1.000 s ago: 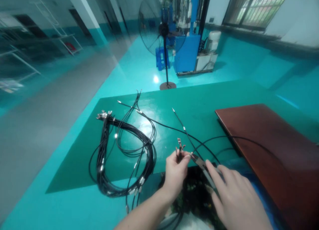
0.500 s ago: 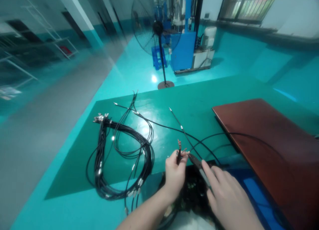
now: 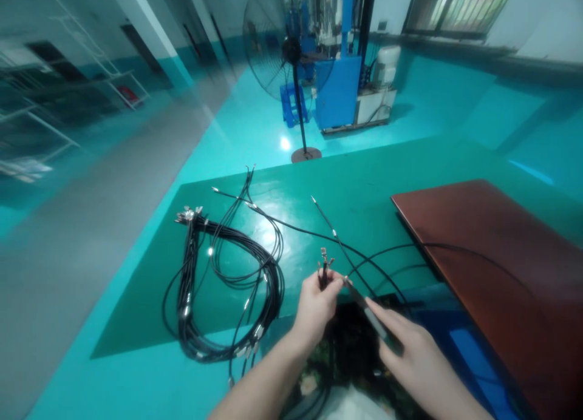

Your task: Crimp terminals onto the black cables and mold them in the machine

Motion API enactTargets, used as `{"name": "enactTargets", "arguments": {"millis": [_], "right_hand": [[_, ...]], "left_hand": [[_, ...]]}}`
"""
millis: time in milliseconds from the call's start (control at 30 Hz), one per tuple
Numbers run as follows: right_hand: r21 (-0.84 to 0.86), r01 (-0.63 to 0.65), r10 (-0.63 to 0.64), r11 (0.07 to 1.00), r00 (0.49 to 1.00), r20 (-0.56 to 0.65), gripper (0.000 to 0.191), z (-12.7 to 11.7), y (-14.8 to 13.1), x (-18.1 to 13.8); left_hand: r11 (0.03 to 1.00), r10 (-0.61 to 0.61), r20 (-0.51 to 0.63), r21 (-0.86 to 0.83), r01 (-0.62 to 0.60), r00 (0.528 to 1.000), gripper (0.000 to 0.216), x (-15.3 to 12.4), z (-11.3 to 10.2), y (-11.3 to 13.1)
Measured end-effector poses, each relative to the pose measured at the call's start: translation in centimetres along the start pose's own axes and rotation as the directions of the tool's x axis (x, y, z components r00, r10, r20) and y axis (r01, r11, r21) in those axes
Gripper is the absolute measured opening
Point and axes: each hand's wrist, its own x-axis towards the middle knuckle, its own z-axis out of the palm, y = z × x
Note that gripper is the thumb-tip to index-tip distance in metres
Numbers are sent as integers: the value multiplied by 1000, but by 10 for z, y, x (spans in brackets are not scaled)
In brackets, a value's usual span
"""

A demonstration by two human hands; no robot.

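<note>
My left hand [image 3: 314, 308] is closed in a pinch on several black wires, whose copper-coloured end terminals [image 3: 323, 257] stick up above the thumb and fingers. My right hand [image 3: 410, 347] is wrapped around pliers [image 3: 374, 320] with grey-and-dark handles. The pliers' tip meets the left fingertips beside a small bright spot; what lies in the jaws is too small to tell. Behind the hands, a black cable [image 3: 334, 233] with metal fittings lies on the green tabletop [image 3: 136, 298]. To the left is a looped bundle of black cables [image 3: 276, 292] with silvery ends.
A reddish-brown board [image 3: 483, 238] lies at the right, with a black cable curving over it. Below it is something blue [image 3: 483, 359]. Past the table stand a black pedestal fan [image 3: 298, 98] and a blue machine [image 3: 337, 92]. Dark clutter [image 3: 350, 347] sits beneath my hands.
My left hand has shifted slightly left, and the terminals stand more upright and spread. The pliers have turned a little, showing more of their handles. The view has shifted slightly.
</note>
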Motion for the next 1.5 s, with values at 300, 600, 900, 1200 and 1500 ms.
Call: {"name": "enactTargets", "arguments": {"millis": [300,600,900,1200,1500], "right_hand": [[582,-314,109,750,927,359,48,-4,2,5],[-402,97,-175,910,971,-162,53,5,3,-7],[-615,146,-307,775,937,-165,58,3,-1,-11],[-632,164,-327,757,933,-149,57,2,-2,-6],[-538,211,-334,816,932,-141,55,5,1,-3]], "left_hand": [[988,-87,262,-105,117,961,25,1,-9,10],[999,-17,125,-49,24,992,32,-3,-5,7],[998,16,90,-55,-12,996,33,-5,-5,4],[998,5,54,-63,-2,999,34,-8,-4,5],[996,-15,63,-92,21,998,33,-7,-6,8]]}}
